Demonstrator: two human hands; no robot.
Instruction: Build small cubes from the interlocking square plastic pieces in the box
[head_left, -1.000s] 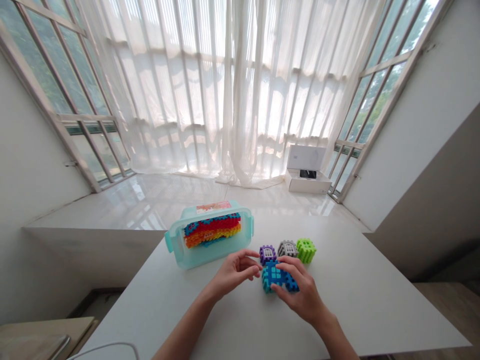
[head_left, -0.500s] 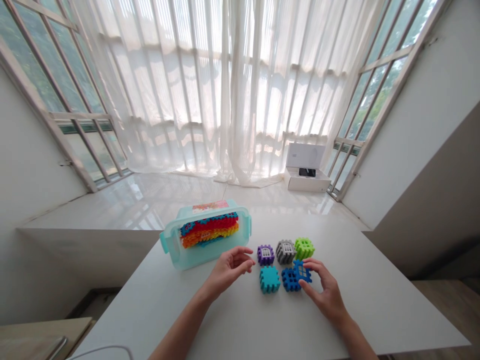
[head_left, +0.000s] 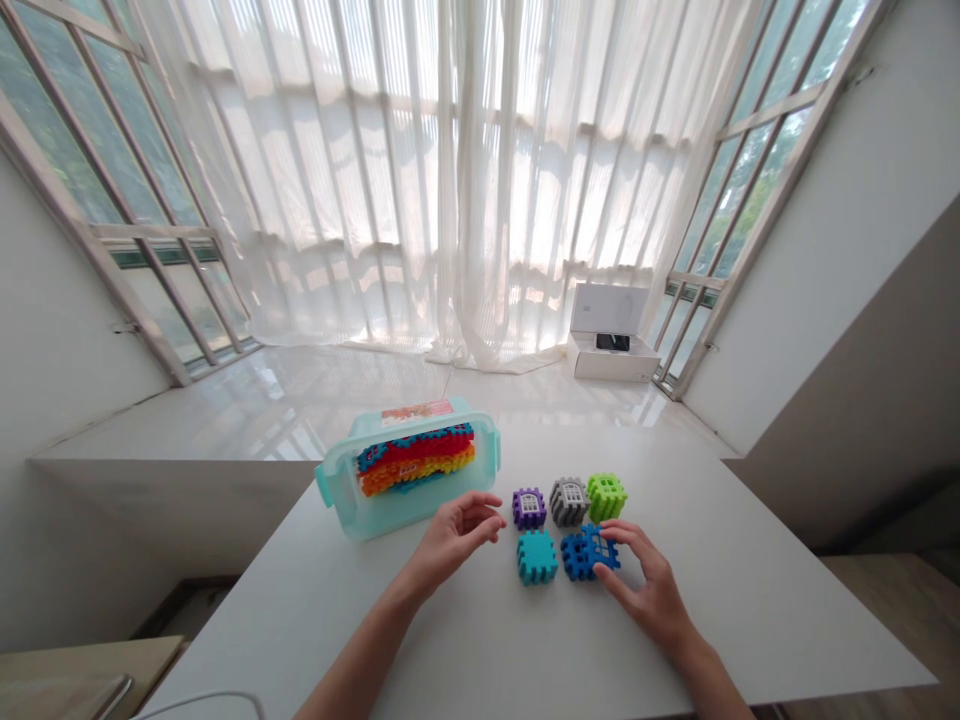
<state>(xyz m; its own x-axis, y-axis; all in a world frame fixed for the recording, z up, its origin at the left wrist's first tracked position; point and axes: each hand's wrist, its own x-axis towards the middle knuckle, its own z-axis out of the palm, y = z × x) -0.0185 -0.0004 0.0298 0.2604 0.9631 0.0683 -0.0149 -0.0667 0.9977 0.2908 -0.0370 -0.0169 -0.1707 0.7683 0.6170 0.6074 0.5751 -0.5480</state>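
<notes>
Blue waffle-block cube (head_left: 579, 556) on the desk, right hand (head_left: 649, 590) with fingertips on it! Left hand (head_left: 456, 536) open, empty, just beside the teal cube (head_left: 537, 557); hands apart.

A sunlit room in what appears to be a private home: sheer white curtains (head_left: 450, 180) hang floor-length across a bay of tall metal-framed windows (head_left: 772, 170), with green foliage (head_left: 52, 110) showing through the glass. A polished tile platform (head_left: 300, 400) runs beneath the windows, and an opened white cardboard box (head_left: 611, 360) sits on it beside the curtains. Plain white walls (head_left: 67, 400) flank the bay, a strip of wood-look flooring (head_left: 892, 620) shows at lower right, and a white counter (head_left: 750, 620) in the foreground carries a teal plastic tub (head_left: 405, 515) and colorful toy blocks (head_left: 537, 557).
</notes>
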